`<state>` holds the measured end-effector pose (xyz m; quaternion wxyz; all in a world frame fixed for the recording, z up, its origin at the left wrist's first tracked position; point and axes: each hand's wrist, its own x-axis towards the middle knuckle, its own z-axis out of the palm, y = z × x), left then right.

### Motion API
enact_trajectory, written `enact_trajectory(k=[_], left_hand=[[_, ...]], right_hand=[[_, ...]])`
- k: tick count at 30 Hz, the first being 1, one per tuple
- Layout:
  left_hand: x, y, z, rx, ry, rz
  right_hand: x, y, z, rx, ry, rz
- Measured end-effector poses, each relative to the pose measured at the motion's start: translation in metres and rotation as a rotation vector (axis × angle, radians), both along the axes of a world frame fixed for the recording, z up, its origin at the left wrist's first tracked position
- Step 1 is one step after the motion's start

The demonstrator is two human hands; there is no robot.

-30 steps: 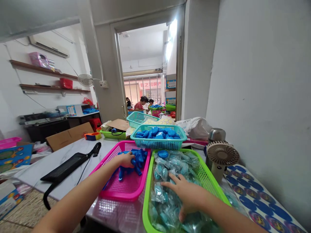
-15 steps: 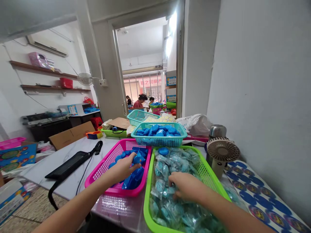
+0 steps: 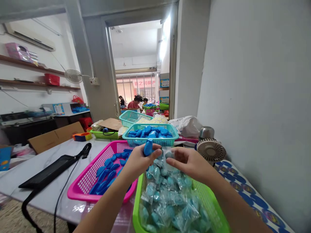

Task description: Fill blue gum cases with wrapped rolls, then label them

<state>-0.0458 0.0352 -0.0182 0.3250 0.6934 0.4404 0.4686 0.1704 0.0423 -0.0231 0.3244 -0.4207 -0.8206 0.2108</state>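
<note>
Now L hand (image 3: 139, 159) grips blue pc (image 3: 148, 147), upright in thumb crook; R hand (image 3: 190, 161) pinches clear bag (image 3: 167, 167) w/ teal pc (image 3: 169, 155) at fingertips, over green basket (image 3: 137, 207); L tips just beside bag, contact unclear.

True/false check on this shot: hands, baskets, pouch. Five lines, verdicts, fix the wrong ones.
1. The left hand holds a blue piece. True.
2. The right hand is inside the pink basket. False: it touches a clear packet above the green basket.
3. Bagged teal pieces lie in the green basket. True.
4. The pink basket is empty. False: loose blue pieces lie in it.
5. The black pouch lies left of the pink basket. True.
</note>
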Motion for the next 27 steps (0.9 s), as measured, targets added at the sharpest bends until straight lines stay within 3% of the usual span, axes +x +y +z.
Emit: enact_trajectory(k=[4,8,11,17,19,22,24,27], left_hand=[[0.023,0.000,0.014,0.005,-0.034,-0.115],[0.041,-0.003,0.024,0.090,-0.076,-0.107],[0.048,-0.004,0.024,0.124,-0.149,-0.072],[0.047,-0.012,0.019,0.091,-0.355,-0.076],[0.042,-0.018,0.019,0.188,-0.318,-0.019],[0.032,-0.025,0.018,0.579,-0.111,0.089],[0.026,-0.029,0.018,0.768,0.047,0.072],[0.024,-0.034,0.017,0.747,0.096,0.030]], right_hand=[[0.016,-0.011,0.014,0.038,0.127,0.020],[0.022,-0.020,0.017,0.115,0.199,-0.021],[0.020,-0.027,0.014,0.146,0.262,-0.038],[0.009,-0.034,0.006,0.117,0.592,-0.051],[0.007,-0.035,0.004,0.193,0.614,-0.035],[0.005,-0.037,0.003,0.305,0.613,0.004],[0.003,-0.039,0.003,0.320,0.620,0.039],[0.000,-0.041,0.001,0.339,0.638,0.091]])
